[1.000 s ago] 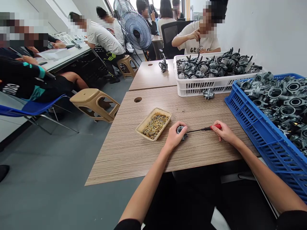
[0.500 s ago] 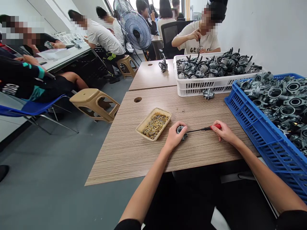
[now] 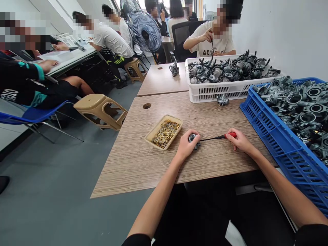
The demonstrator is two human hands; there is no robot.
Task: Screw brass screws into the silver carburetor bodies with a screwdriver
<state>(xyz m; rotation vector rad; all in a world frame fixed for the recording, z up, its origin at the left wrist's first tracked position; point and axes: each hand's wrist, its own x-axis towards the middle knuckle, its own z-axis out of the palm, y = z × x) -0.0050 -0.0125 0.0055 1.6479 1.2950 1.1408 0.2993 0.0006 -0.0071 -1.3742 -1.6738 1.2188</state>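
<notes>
My left hand (image 3: pixel 188 145) is wrapped round a small grey metal carburetor body (image 3: pixel 191 138) on the wood-grain table (image 3: pixel 123 171); the fingers cover much of it. My right hand (image 3: pixel 238 140) grips the red handle of a screwdriver (image 3: pixel 217 137). The screwdriver lies nearly level, its dark shaft reaching left to the carburetor's side; the tip's exact seat is too small to make out. Left of my left hand stands a cream plastic tray (image 3: pixel 151 140) heaped with small brass pieces. A few tiny brass pieces (image 3: pixel 196 118) lie loose behind my hands.
To my right a blue crate (image 3: pixel 279 150) holds many carburetor bodies. Behind it stands a white basket (image 3: pixel 217 94) of carburetors with black hoses, one loose carburetor (image 3: pixel 222 100) before it. A co-worker (image 3: pixel 212 39) sits opposite. A stool (image 3: pixel 99 107) and a fan (image 3: pixel 145 32) are at left.
My hands, the carburetor and the screwdriver look almost unmoved. At the far left, a seated person's arm has shifted towards the other table.
</notes>
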